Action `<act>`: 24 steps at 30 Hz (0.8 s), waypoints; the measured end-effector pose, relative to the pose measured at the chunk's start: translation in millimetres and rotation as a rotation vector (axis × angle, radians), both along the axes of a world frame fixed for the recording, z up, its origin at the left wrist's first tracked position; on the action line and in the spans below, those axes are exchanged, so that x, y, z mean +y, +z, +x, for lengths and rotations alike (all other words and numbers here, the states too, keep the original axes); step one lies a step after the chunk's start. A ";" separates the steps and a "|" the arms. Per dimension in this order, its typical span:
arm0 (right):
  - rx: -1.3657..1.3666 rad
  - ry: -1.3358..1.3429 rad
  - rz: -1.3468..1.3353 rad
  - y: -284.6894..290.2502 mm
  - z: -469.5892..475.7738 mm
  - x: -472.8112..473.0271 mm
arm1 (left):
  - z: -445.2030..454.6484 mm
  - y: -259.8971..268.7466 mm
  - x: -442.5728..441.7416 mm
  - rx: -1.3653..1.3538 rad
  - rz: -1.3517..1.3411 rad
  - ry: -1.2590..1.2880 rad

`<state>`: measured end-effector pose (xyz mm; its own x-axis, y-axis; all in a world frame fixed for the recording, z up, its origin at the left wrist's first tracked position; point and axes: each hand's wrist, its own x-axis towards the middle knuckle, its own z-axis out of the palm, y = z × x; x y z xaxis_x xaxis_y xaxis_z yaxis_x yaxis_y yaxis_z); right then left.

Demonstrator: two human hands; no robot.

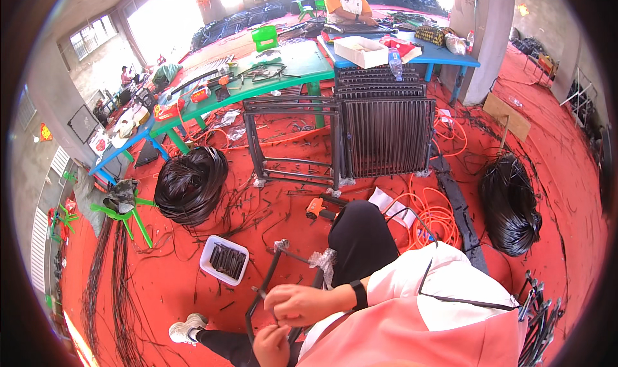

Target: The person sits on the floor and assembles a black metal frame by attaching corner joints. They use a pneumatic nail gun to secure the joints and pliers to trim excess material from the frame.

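Low in the view, my right hand (301,303), with a black wristband, is closed above a black tubular frame (249,321). A short grey end sticks out beside its knuckles. My left hand (272,346) is just below, its fingers almost touching the right ones. A thin dark strip (274,315) shows between the two hands, both pinching it; the fingers hide most of it. Clear wrap (322,263) covers the frame's upper corners, near my bent right knee (362,234). A black flat strip (468,299) lies across my pink and white shirt.
A white tub (224,260) holds short black pieces. Black strip coils (190,186) lie left and right (509,205). An orange power tool (316,208) and orange hose (434,222) lie on red flooring. Stacked black frames (388,137) stand ahead, near a green table (294,67). A person (348,5) sits beyond.
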<state>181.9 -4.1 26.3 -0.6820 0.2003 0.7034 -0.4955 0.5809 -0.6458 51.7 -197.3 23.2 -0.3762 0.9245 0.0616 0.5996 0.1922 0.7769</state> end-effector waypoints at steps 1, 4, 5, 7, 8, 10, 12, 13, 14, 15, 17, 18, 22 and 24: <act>-0.031 0.091 -0.032 -1.6 -1.3 -6.6 | 5.7 -2.3 3.4 -0.187 -0.054 0.013; -0.291 0.303 -0.008 -5.4 3.8 -14.4 | 12.8 1.1 10.7 0.192 0.066 -0.327; -0.321 0.255 0.025 -6.6 8.2 -10.8 | 13.3 5.3 12.4 0.153 0.053 -0.306; -0.512 0.232 0.121 -8.4 19.0 0.4 | 17.7 14.0 14.3 0.057 0.015 -0.251; -0.502 0.213 0.194 -9.1 24.6 8.3 | 20.1 18.0 14.5 -0.080 0.071 -0.160; -0.411 0.191 0.156 -8.9 33.9 16.4 | 19.5 25.7 12.3 -0.115 0.073 -0.121; -0.422 0.157 0.183 -8.2 39.1 18.5 | 19.5 25.7 11.0 -0.098 0.221 -0.097; -0.445 0.153 0.185 -8.3 39.7 16.9 | 19.7 22.9 9.8 -0.257 0.198 -0.041; -0.465 0.148 0.184 -9.4 40.2 14.2 | 19.3 19.0 7.3 -0.413 0.171 0.014; -0.489 0.148 0.189 -11.2 39.7 11.4 | 18.2 14.7 3.5 -0.566 0.139 0.068; -0.510 0.139 0.184 -18.0 37.4 2.9 | 12.1 3.7 -0.5 -0.507 0.038 0.122; -0.574 0.146 0.225 -22.8 34.9 -1.6 | 7.1 -0.7 -2.5 -0.424 -0.008 0.097; -0.704 0.165 0.357 -43.0 26.4 -8.5 | 5.6 -12.2 -4.3 -0.155 -0.057 -0.064; -0.746 0.176 0.366 -49.5 26.5 -7.6 | 10.0 -11.1 -2.6 -0.126 -0.106 -0.128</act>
<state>208.4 -11.6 -23.1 -0.9928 -0.1051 0.0570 -0.1175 0.7709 -0.6261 61.7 -200.0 12.1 -0.2540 0.9640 -0.0788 0.5234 0.2055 0.8270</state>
